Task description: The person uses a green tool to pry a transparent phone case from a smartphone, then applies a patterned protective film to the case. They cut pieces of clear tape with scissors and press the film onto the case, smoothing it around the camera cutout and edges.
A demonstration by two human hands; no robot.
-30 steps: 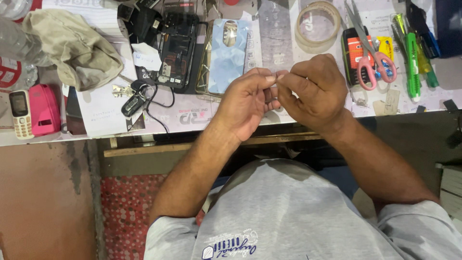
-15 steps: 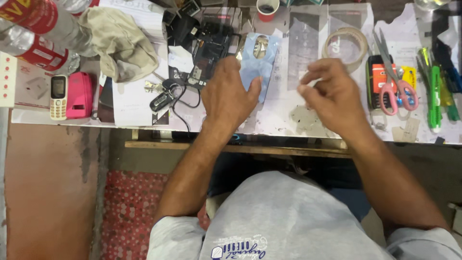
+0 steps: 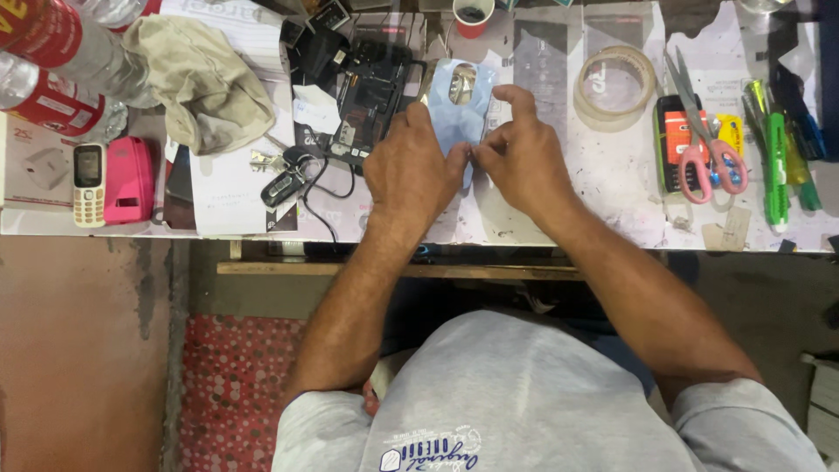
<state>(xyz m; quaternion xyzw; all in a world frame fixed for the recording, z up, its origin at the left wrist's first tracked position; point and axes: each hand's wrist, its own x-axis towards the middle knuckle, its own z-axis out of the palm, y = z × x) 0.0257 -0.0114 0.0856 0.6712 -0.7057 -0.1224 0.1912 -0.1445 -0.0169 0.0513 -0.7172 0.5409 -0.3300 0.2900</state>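
A light blue phone back cover [image 3: 456, 103] with an oval camera cut-out lies on the cluttered worktable [image 3: 603, 183]. My left hand [image 3: 411, 168] rests on its lower left part, fingers curled over it. From the right my right hand [image 3: 517, 157] meets it, thumb and fingers pinching at the cover's lower right edge where the two hands touch. The cover's lower half is hidden under my hands. Just left of the cover lies an opened dark phone [image 3: 370, 98] with its insides showing.
A tape roll [image 3: 617, 84], pink-handled scissors [image 3: 706, 149], a black and orange phone [image 3: 683, 140] and green pens [image 3: 776, 157] lie right. Left are a crumpled cloth [image 3: 203, 80], keys [image 3: 281, 182], a pink phone [image 3: 129, 180], a small white keypad phone [image 3: 88, 183] and bottles [image 3: 61, 96]. A red cup [image 3: 473, 16] stands behind.
My hands were together near my chest a second ago, then separated and reached forward. Now both are down on the blue cover.
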